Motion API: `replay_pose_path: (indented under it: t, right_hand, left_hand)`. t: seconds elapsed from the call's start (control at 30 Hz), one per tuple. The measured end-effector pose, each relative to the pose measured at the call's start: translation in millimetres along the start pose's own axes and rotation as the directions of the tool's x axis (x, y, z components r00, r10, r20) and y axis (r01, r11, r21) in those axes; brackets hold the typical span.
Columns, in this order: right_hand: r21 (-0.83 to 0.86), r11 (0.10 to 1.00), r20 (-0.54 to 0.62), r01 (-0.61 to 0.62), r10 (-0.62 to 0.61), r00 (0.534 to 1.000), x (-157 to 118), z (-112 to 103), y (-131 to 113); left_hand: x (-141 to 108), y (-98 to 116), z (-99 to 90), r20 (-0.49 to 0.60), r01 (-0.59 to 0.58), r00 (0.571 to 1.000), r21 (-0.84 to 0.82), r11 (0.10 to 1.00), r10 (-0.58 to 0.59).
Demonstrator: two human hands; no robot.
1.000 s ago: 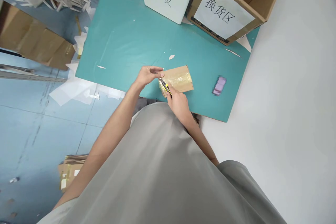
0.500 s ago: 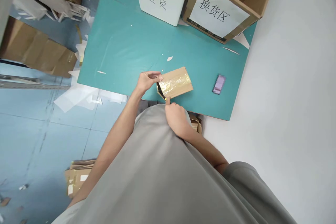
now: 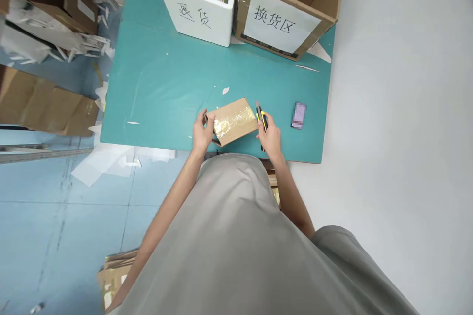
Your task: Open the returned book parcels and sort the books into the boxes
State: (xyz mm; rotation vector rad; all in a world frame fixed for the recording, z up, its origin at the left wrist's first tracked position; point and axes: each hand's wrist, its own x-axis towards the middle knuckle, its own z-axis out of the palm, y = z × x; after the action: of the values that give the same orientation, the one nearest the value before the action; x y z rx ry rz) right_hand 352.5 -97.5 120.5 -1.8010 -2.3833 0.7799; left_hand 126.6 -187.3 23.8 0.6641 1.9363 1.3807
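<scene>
A small taped cardboard box [image 3: 233,119] lies at the near side of the green table [image 3: 162,83], with clear tape along its top. My left hand [image 3: 203,130] grips the box's left end, thumb on top; that end looks slit, with a dark gap along it. In my right hand [image 3: 271,137] is a yellow and black utility knife [image 3: 261,114], its blade pointing away from me. The knife is beside the box's right end; whether it touches the cardboard I cannot tell.
A white bin [image 3: 205,22] with small printed packs and a labelled cardboard carton [image 3: 283,24] stand at the back. A pixelated phone-like object [image 3: 298,115] lies at the right. Paper scraps dot the table. Flattened cardboard [image 3: 118,275] and a brown carton [image 3: 48,103] are on the left.
My right hand has moved from the box's near left corner to its right end, and the knife now shows in it. My left hand still holds the left end.
</scene>
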Motion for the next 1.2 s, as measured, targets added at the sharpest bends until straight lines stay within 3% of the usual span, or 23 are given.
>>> replay_pose_path:
  t: [0.1,0.23,0.4,0.7,1.2]
  right_hand:
    - [-0.012,0.999,0.07,-0.045,0.046,0.996,-18.9,6.8,-2.9]
    - [-0.03,0.995,0.127,-0.097,0.1,0.987,-41.1,7.9,-2.8]
    - [-0.084,0.996,0.136,-0.042,0.054,0.989,-53.7,1.1,-0.6]
    - [-0.226,0.971,0.191,-0.073,0.118,0.974,-50.1,-9.8,-21.1]
    - [-0.225,0.971,0.233,-0.079,0.132,0.963,-53.0,-18.8,-24.6]
  left_hand:
    - [-7.7,8.8,6.4,-0.042,0.0,0.999,0.021,1.0,0.001]
    - [-13.6,14.7,12.0,-0.015,-0.047,0.999,0.061,0.997,0.048]
    - [-16.1,15.1,12.1,0.006,-0.107,0.994,0.096,0.99,0.107]
    - [-14.6,17.0,12.8,0.007,-0.107,0.994,0.118,0.987,0.107]
    - [-14.3,17.7,13.4,0.005,-0.1,0.995,0.096,0.99,0.1]
